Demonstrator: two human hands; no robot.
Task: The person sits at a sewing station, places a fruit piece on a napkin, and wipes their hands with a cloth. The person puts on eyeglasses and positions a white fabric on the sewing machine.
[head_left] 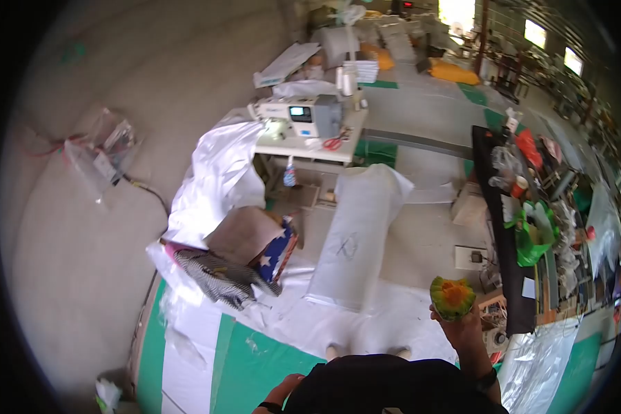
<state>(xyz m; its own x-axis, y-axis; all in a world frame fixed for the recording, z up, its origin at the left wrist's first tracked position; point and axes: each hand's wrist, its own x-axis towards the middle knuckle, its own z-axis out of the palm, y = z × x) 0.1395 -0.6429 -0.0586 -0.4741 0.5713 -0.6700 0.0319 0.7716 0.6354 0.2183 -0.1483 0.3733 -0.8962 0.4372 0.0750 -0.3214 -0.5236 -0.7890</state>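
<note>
My right hand [462,330] holds up a piece of melon [453,298] with green rind and orange flesh, its fingers closed around the underside. Low beside my dark clothing is my left hand [284,390]; its fingers are mostly hidden and I see nothing in it. In front of me a long white wrapped bundle [355,238] with a dark scribble lies on white sheeting. To its left are a striped grey cloth [221,276] and a star-patterned blue cloth [274,254] beside a brown board [245,234].
A sewing machine [303,116] stands on a white table [310,148] ahead, with red scissors [333,143] on it and white fabric [221,165] hanging off its left. Along the right runs a cluttered bench with a green plastic bag [535,234]. Green-and-white sheeting [262,359] covers the floor near me.
</note>
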